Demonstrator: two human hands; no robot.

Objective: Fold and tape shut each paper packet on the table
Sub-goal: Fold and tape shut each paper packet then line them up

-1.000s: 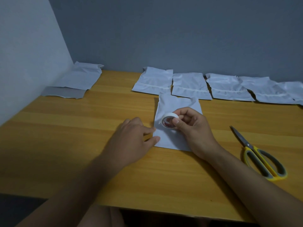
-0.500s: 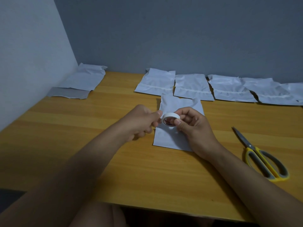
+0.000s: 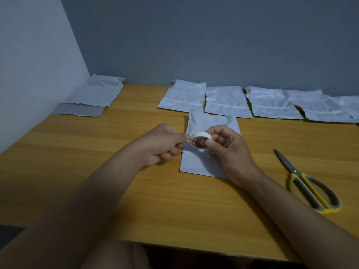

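- The right hand (image 3: 225, 150) is closed around a small roll of white tape (image 3: 201, 139), thumb on the near rim and fingers curled behind, holding it just above the middle of the surface (image 3: 97, 162).
- The left hand (image 3: 162, 144) has thumb and forefinger pinched together at the left side of the roll; whether they grip a loose end of tape is too small to tell.
- Directly beneath both hands lies one white paper packet (image 3: 202, 162), flat on the surface, its crumpled top pointing toward the far edge.
- Along the far edge, against the wall, a row of packets (image 3: 252, 103) lies side by side, each with a pale strip across it; the ones toward the far right corner overlap.
- In the far left corner another packet (image 3: 97, 92) rests partly on a grey sheet (image 3: 79, 109).
- Scissors (image 3: 308, 183) with yellow and grey handles lie closed near the right edge, blades pointing toward the far edge, apart from the right forearm.
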